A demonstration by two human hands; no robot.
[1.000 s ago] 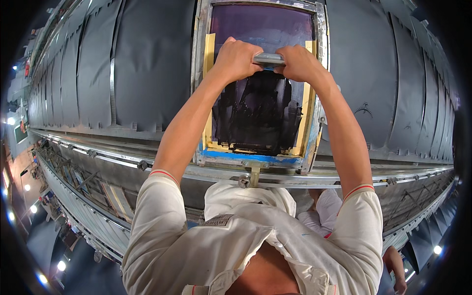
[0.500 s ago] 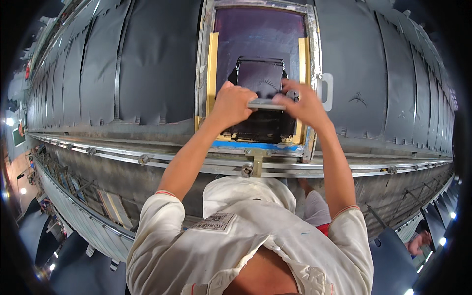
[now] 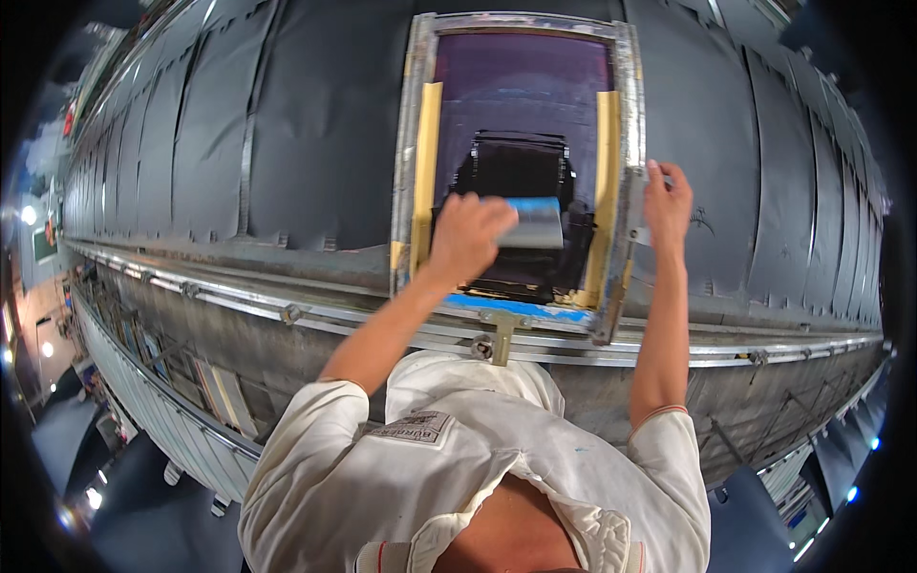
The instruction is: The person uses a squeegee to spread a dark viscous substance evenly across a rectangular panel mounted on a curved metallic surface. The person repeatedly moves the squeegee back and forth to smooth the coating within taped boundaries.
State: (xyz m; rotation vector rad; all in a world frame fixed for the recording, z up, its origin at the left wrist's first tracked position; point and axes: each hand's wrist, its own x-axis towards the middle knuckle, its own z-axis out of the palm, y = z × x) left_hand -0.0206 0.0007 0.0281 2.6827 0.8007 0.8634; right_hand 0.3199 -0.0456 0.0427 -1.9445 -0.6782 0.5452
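Note:
My left hand (image 3: 468, 234) is closed on a squeegee (image 3: 535, 227) with a grey handle and blue edge, low over a screen. The screen's purple mesh (image 3: 521, 72) sits inside a worn metal frame (image 3: 624, 72), with glossy black ink (image 3: 521, 162) in its lower middle. Yellow tape (image 3: 606, 134) lines both sides, and blue tape (image 3: 544, 311) crosses the near edge. My right hand (image 3: 668, 201) is closed round the side handle at the frame's right, which it mostly hides.
Long dark grey panels (image 3: 325, 124) lie in rows either side of the frame. A metal rail (image 3: 382, 320) runs along the near edge, carrying clamps, one beneath the frame's bracket (image 3: 506, 334). Lights and workshop clutter show at both rims.
Both hands were on the squeegee a second ago. My right hand let go and moved right to the frame's handle. The squeegee came nearer me, now in my left hand alone.

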